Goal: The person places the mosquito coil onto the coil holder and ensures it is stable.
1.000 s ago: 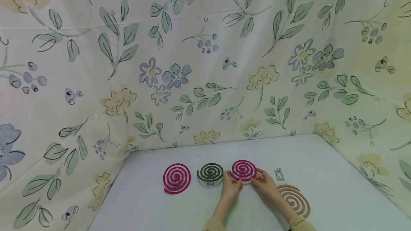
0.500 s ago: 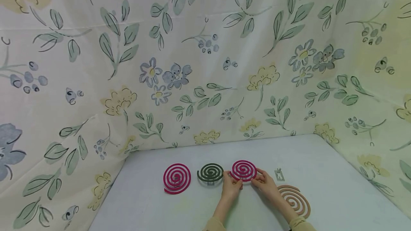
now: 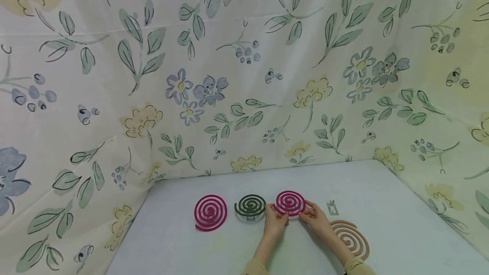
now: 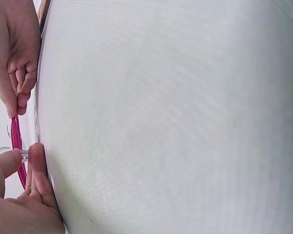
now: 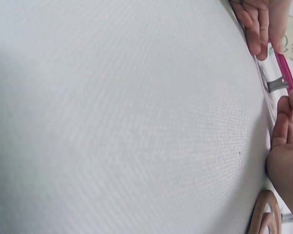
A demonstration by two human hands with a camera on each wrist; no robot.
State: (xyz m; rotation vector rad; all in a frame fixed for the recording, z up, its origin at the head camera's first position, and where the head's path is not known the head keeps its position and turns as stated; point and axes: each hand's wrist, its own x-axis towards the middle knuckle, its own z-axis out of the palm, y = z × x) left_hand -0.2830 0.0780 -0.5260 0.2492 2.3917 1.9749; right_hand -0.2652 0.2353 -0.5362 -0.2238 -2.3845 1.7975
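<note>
Both left hand (image 3: 276,220) and right hand (image 3: 315,218) pinch one pink spiral coil (image 3: 289,201), left at its near-left edge, right at its near-right. The round coil lies between them and just ahead, raised over a grey stand (image 5: 277,85); neither hand is nearer.

Draped tabletop booth (image 3: 57,133); whether in home, studio or lab, could not be told. Floral cloth (image 3: 244,92) rose beyond fingers (image 3: 284,220) and hung well out to left and right of them, walling three sides. Cloth bore green leaves, blue and yellow flowers. Pale table (image 3: 214,251), finely textured up close, spread beneath and around fingers, far edge meeting cloth.
</note>
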